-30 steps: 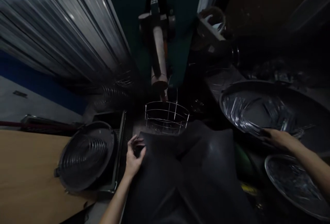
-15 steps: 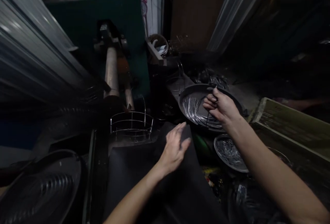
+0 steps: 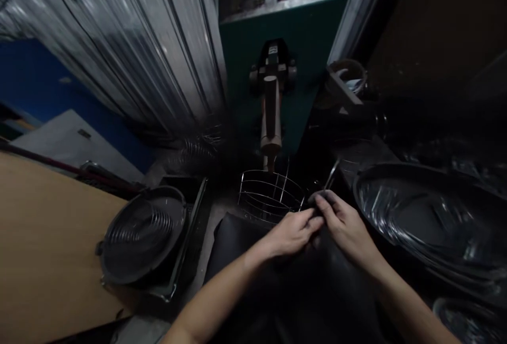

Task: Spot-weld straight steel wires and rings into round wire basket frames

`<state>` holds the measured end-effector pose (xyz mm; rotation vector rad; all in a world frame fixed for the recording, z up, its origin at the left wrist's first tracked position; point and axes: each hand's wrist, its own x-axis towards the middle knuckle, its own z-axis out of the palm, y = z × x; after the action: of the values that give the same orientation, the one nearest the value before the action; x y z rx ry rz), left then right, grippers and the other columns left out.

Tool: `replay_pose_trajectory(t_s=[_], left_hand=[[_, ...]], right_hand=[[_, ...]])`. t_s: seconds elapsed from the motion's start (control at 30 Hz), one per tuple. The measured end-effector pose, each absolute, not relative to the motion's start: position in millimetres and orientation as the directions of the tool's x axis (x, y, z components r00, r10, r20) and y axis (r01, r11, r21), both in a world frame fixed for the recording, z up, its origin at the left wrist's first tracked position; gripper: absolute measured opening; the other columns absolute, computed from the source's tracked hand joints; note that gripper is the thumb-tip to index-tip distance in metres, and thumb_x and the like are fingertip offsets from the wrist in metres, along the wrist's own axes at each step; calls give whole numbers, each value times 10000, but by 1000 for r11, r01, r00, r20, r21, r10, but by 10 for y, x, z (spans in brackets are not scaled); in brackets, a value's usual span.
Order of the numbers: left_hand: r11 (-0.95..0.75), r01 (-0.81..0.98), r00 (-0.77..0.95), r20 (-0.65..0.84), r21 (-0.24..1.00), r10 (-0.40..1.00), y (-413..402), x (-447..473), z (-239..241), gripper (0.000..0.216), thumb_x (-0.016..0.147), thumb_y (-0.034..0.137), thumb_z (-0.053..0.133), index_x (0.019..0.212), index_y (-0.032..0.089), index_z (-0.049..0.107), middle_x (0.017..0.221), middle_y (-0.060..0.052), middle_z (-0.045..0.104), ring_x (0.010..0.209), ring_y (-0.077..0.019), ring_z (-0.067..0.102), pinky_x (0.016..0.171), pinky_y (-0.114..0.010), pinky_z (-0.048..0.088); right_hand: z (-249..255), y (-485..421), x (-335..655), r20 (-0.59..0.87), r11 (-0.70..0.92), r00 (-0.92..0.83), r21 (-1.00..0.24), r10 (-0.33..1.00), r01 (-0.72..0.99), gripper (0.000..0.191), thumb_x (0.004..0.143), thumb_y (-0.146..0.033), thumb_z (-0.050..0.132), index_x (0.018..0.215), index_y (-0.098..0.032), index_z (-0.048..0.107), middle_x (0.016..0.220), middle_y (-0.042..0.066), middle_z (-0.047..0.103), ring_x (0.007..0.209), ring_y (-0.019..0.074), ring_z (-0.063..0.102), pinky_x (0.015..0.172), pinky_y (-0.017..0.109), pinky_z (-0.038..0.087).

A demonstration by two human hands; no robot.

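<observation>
My left hand (image 3: 291,233) and my right hand (image 3: 344,223) meet over a dark apron on my lap, fingertips pinched together. Between them they hold a thin bent metal wire (image 3: 331,176) that sticks up and to the right. Just beyond the hands stands a round wire basket frame (image 3: 269,195). Above the frame hangs the arm of a green machine (image 3: 271,109) with a cylindrical electrode pointing down at it.
A large dark pan (image 3: 428,217) with shiny wire pieces sits at the right, a second pan (image 3: 471,320) below it. A round black fan-guard part (image 3: 140,235) lies at the left beside a wooden board (image 3: 39,243). Corrugated metal sheet (image 3: 130,43) forms the wall.
My right hand left the pan with a wire and came to the middle. My left hand moved to meet it, and both now pinch the wire by the basket frame.
</observation>
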<state>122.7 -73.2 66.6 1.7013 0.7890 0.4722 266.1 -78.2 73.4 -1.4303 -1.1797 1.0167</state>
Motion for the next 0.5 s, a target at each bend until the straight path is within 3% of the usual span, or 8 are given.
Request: replay_pose_trajectory(t_s=[0.07,0.17,0.23,0.3,0.37,0.5], left_hand=[[-253,316,681,-32,914,732,-628,852,764,315,878,411,454,997,163,607,863,-47,651,741,-148,593,738,-275,466],[-373,420,442,172,827,880,-383,316,805,298,827,380,549,1052,190,590,1026,-65,636,941,-188,595,866,-319,448],[-450,499,369,288,741,884,-150,127,737,508,738,370,647,1193,192,509,1163,-100,570,1089,-249,531,948,-394,402],[-541,528,446,328,655,833,80,111,590,801,615,324,733,1322,201,376,1269,-126,485,1205,-313,425,1021,-481,309],[-567,490,476,342,662,810,245,209,398,858,602,249,709,1354,204,298,1208,-117,501,1171,-303,446,1015,-500,298],[-559,286,309,477,778,823,329,386,59,729,652,125,558,1304,197,240,985,-39,515,943,-183,545,922,-404,398]], right_hand=[[645,-635,2586,-41,-55,127,-993,991,108,380,764,-565,554,770,-186,567,640,8,536,548,124,488,473,232,391],[604,-221,2579,-74,-66,147,-996,986,-60,398,711,-567,598,783,-179,547,577,-26,477,430,77,379,362,194,264],[586,68,2584,-70,-38,197,-986,978,-161,387,666,-527,640,809,-181,542,584,-38,469,416,63,357,346,181,238],[555,289,2556,-75,-19,235,-973,969,-231,380,626,-471,669,837,-184,538,597,-45,471,423,57,365,349,172,251],[518,416,2497,-92,-28,232,-964,968,-264,381,596,-420,683,854,-185,534,602,-50,477,430,54,371,355,164,260],[482,479,2366,-125,-72,173,-955,977,-287,390,579,-400,689,855,-182,521,607,-56,490,424,41,358,356,146,247]])
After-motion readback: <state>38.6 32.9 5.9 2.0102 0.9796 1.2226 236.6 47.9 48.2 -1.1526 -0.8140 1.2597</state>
